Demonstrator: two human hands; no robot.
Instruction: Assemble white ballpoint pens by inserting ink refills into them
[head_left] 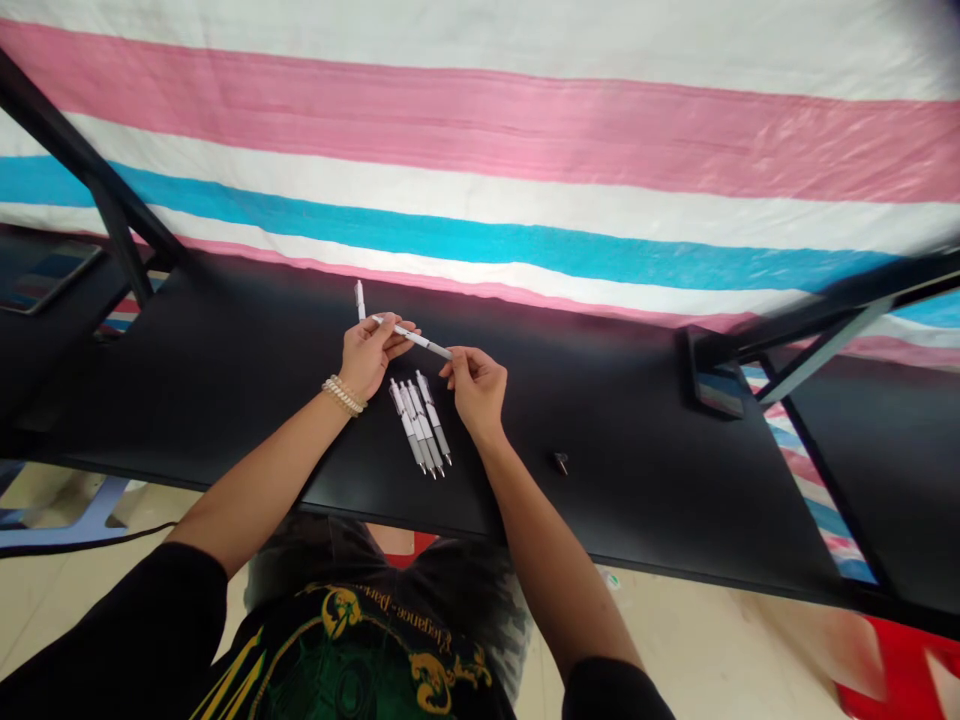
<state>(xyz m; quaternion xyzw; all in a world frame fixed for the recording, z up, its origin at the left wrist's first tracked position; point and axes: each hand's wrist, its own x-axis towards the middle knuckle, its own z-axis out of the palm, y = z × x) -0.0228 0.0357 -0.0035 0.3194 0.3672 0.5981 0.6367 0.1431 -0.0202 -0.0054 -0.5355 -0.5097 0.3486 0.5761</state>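
Above the black table (600, 480), my left hand (367, 355) holds a white retractable pen (411, 338) near its clip end, and my right hand (476, 388) pinches the pen's grey tip end between finger and thumb. The pen lies roughly level between my hands. A white pen end (360, 299) sticks up behind my left hand, and the rest of it is hidden. Below my hands, several white-and-grey pens (420, 425) lie side by side on the table, pointing toward me. A beaded bracelet (344, 396) circles my left wrist.
A small dark object (561, 462) lies on the table to the right of my right hand. Black metal frame bars (825, 310) stand at the table's far corners. A striped pink, white and blue tarpaulin (480, 150) hangs beyond the table.
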